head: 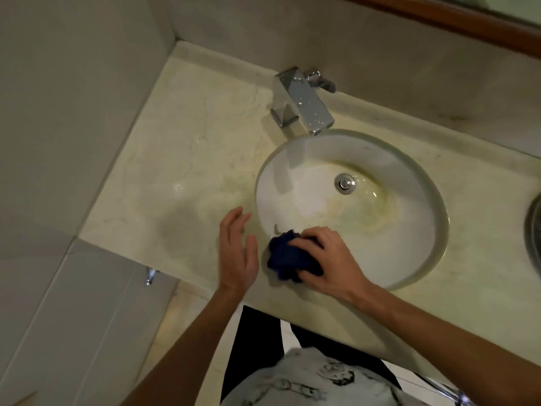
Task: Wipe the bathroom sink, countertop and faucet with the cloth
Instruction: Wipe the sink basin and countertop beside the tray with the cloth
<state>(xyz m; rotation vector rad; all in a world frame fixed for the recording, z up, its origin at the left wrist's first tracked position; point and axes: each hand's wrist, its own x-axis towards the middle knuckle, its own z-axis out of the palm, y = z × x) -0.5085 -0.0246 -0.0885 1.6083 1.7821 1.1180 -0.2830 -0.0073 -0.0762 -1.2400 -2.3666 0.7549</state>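
Observation:
A round white sink (409, 230) is set in a cream marble countertop (187, 159), with yellowish stains around its chrome drain (345, 183). A square chrome faucet (301, 101) stands behind the basin, its spout reaching over the rim. My right hand (328, 259) presses a bunched dark blue cloth (285, 256) onto the sink's near-left rim. My left hand (237, 247) hovers flat just left of the cloth over the countertop, fingers apart and holding nothing.
Tiled walls close the counter at the left and back. A wood-framed mirror (456, 22) runs along the top right. A dark round object (534, 238) shows at the right edge. A small chrome fitting (150, 275) sticks out below the counter's front edge.

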